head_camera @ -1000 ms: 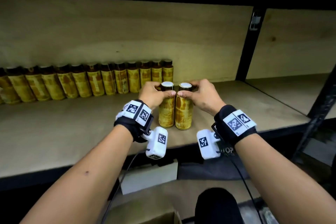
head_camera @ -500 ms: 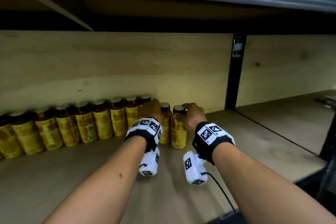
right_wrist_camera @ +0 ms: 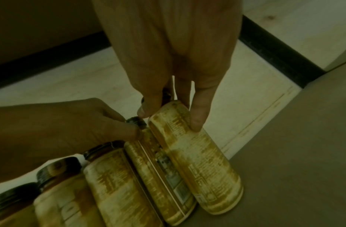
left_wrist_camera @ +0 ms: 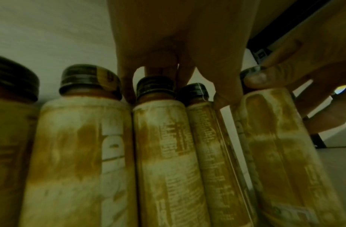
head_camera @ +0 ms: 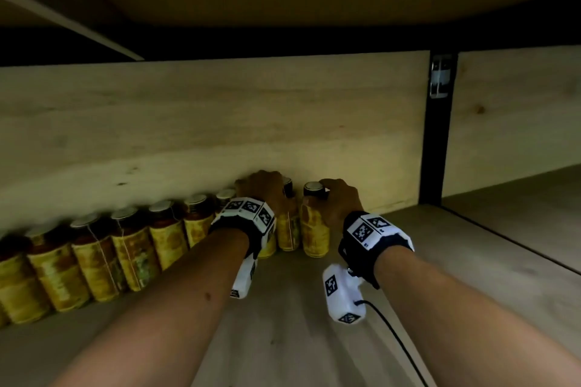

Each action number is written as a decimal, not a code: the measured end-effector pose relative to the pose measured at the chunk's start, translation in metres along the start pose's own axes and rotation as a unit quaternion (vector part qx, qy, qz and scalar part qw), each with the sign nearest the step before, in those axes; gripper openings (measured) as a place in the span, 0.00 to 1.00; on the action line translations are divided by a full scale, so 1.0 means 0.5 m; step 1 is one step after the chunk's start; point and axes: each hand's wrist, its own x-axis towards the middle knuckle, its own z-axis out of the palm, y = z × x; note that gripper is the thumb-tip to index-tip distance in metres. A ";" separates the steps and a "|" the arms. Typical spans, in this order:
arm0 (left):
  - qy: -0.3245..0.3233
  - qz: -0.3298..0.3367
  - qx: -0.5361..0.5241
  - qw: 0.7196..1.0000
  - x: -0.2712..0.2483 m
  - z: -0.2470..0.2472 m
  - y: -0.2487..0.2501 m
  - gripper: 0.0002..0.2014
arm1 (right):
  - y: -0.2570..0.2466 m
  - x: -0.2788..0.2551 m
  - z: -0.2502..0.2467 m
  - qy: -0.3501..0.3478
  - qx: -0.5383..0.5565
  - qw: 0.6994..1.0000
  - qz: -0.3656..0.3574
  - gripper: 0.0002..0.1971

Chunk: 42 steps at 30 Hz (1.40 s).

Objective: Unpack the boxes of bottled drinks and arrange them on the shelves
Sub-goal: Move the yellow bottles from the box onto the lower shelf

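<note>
Right hand (right_wrist_camera: pixel 179 64) grips end bottle (right_wrist_camera: pixel 195 155); head view hides fingers.

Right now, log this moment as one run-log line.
left hand: grips bottle | right hand: grips end bottle | both at row's right end, against shelf back

The bottles (head_camera: pixel 135 258) wear mottled yellow-and-brown labels under dark caps, the shelf board (head_camera: pixel 283 339) is pale wood, and both wristbands (head_camera: pixel 248 214) carry black-and-white square-patterned markers.
</note>
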 end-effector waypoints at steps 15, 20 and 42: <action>0.008 -0.018 0.093 0.995 -0.033 0.030 0.008 0.48 | 0.038 0.048 0.023 -0.060 0.068 0.995 0.045 0.37; 0.003 0.030 0.057 0.998 -0.132 -0.049 -0.017 0.36 | 0.037 -0.050 -0.027 -0.121 0.028 0.990 0.061 0.16; -0.322 -0.029 -0.287 0.902 -0.957 0.035 -0.147 0.07 | -0.068 -0.815 0.107 -0.541 -0.215 0.806 -0.105 0.19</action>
